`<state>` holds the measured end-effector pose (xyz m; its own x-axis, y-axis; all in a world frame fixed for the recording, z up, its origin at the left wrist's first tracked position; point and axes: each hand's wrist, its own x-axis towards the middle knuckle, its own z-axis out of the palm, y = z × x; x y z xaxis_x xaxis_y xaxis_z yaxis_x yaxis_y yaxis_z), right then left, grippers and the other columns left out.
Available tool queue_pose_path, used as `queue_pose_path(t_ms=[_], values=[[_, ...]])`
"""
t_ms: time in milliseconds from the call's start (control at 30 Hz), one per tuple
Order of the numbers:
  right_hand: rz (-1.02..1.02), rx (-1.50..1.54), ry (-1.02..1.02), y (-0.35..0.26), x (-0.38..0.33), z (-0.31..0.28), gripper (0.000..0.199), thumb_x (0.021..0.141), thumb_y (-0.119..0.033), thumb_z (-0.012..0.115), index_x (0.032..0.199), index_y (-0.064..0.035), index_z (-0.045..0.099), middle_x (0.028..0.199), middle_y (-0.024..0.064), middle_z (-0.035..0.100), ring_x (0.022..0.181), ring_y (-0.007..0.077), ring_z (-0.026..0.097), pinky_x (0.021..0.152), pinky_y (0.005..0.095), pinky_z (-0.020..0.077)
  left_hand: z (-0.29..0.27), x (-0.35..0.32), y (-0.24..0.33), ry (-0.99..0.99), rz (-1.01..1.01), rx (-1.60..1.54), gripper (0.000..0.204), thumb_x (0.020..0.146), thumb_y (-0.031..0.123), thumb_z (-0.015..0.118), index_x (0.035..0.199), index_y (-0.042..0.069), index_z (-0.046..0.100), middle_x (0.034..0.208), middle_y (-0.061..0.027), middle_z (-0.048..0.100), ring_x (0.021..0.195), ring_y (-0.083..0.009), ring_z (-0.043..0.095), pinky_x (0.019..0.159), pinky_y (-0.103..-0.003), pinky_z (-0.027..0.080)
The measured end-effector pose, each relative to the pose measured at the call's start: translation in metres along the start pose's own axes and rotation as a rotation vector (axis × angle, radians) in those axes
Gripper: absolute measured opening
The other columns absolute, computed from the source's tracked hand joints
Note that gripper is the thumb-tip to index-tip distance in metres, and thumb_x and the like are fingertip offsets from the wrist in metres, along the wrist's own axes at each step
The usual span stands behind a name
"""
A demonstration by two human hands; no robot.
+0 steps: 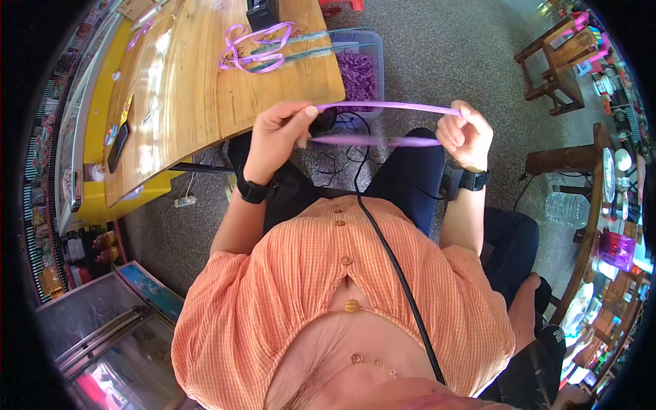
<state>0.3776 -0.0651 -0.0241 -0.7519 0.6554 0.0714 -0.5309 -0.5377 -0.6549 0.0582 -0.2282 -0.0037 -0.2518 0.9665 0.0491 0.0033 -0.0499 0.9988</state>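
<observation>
Bench [184, 89]: wooden
Coil [266, 58]: loose, purple, on bench
Left hand [281, 133]: thumb and fingers clamped on ribbon [410, 106]
Bin [380, 68]: purple shreds [359, 78] inside, just beside bench
Ribbon: between hands, top strand taut, lower strand blurred
Right hand [467, 133]: clamped on ribbon, well apart from left
Bottle [568, 210]: clear
</observation>
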Motion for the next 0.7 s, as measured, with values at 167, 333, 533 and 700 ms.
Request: queue_pose_path(t_ms=[167, 333, 533, 700], values=[[0.015, -0.081, -0.008, 0.003, -0.001, -0.005, 0.030, 0.093, -0.026, 0.057, 0.071, -0.0085, 0.047, 0.051, 0.0043, 0.042, 0.043, 0.0145, 0.037, 0.040, 0.0297, 0.0324, 0.000, 0.003, 0.000, 0.094, -0.002, -0.019, 0.018, 0.096, 0.017, 0.067, 0.105, 0.002, 0.070, 0.069, 0.0020, 0.061, 0.055, -0.0039, 0.052, 0.050, -0.019, 0.039], [-0.007, -0.509, 0.221, 0.014, 0.002, -0.005, 0.025, 0.092, -0.025, 0.059, 0.079, -0.0034, 0.059, 0.065, 0.0092, 0.059, 0.056, 0.0167, 0.054, 0.056, 0.0292, 0.0452, 0.026, 0.007, 0.020, -0.103, -0.012, -0.240, 0.021, 0.100, 0.014, 0.059, 0.113, 0.001, 0.069, 0.068, 0.0033, 0.055, 0.063, -0.0048, 0.051, 0.063, -0.020, 0.045], [-0.148, -1.349, 0.317, 0.037, 0.018, 0.020, 0.027, 0.098, -0.018, 0.061, 0.114, 0.0024, 0.067, 0.107, 0.0090, 0.069, 0.097, 0.0124, 0.064, 0.087, 0.0275, 0.0497, 0.053, 0.017, 0.027, -0.259, 0.037, -0.084, 0.031, 0.098, 0.010, 0.059, 0.129, 0.008, 0.061, 0.083, 0.0055, 0.057, 0.070, -0.0038, 0.052, 0.067, -0.020, 0.046], [-0.135, -0.794, -0.017, 0.045, 0.022, 0.065, 0.037, 0.102, -0.020, 0.056, 0.130, 0.0037, 0.058, 0.125, 0.0107, 0.063, 0.115, 0.0161, 0.058, 0.101, 0.0303, 0.0437, 0.068, 0.022, 0.032, -0.391, 0.025, 0.041, 0.044, 0.097, 0.012, 0.063, 0.140, 0.011, 0.051, 0.086, 0.0023, 0.062, 0.070, -0.0029, 0.052, 0.059, -0.019, 0.042]])
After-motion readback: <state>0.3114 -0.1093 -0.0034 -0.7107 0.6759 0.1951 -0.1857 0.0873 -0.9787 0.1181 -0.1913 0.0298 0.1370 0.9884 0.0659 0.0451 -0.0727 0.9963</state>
